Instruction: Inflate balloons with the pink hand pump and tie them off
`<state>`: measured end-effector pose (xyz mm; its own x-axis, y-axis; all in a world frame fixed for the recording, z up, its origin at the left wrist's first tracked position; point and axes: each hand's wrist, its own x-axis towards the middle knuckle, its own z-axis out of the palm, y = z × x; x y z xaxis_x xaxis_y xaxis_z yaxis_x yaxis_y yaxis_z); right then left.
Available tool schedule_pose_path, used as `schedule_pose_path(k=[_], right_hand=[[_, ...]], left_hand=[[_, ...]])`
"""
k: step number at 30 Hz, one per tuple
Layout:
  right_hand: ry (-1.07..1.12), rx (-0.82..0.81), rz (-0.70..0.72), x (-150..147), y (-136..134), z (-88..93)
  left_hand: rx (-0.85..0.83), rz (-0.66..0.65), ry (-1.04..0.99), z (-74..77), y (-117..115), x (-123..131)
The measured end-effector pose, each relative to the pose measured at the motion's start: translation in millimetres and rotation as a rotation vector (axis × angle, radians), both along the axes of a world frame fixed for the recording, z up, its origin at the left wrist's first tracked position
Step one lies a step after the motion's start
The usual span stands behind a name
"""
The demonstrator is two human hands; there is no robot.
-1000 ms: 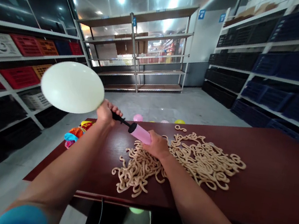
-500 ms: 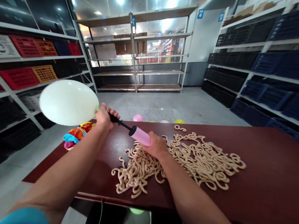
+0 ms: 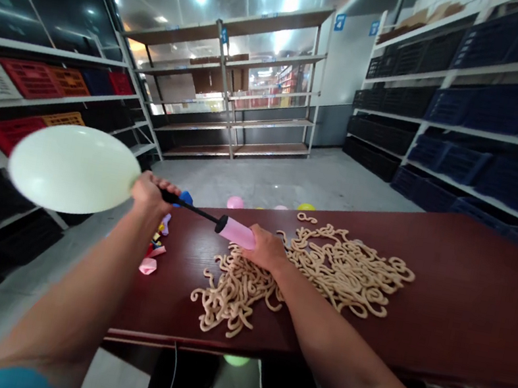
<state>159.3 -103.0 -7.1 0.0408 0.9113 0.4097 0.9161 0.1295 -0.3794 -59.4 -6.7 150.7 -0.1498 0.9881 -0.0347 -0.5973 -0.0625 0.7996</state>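
A pink and black hand balloon pump stretches between my hands above the table. My right hand is wrapped around its pink barrel. My left hand grips the black end, where a pale, inflated balloon sticks out to the left; its neck is hidden by my fingers. The black rod shows long between the barrel and my left hand. Under and beyond my right hand lies a spread pile of tan, curly, rope-like pieces. Uninflated balloons in several colours lie near my left forearm.
The dark red table extends to the right. Pink and yellow balloons show past its far edge. Shelves with crates stand on both sides, and a metal rack is at the back.
My left hand has moved left, away from the barrel, drawing out more of the black rod. The balloon has shifted left with it and looks larger. My right hand stays on the barrel.
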Motion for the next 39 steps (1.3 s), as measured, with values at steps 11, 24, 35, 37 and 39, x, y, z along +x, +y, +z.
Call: schedule_pose_path(k=[11,24,35,37,39], right_hand=[[-0.029,-0.061,-0.035,-5.0,-5.5,7.9],[0.014,-0.011,-0.051,-2.4,-1.6,1.3],[0.029,0.038,-0.06,-2.8,1.8,-3.5],[0.006,0.017,-0.07,-2.5,0.8,-4.2],[-0.016,-0.006,-0.077,-2.0,-0.1,-4.6]], left_hand=[[0.054,-0.023,0.036,-5.3,-3.7,13.4],[0.016,-0.09,0.0,-34.9,-16.6,57.0],[0.117,0.026,0.006,19.0,4.2,4.5],[0.077,0.008,-0.014,1.9,1.7,16.2],[0.031,-0.014,-0.032,-18.9,-3.2,31.8]])
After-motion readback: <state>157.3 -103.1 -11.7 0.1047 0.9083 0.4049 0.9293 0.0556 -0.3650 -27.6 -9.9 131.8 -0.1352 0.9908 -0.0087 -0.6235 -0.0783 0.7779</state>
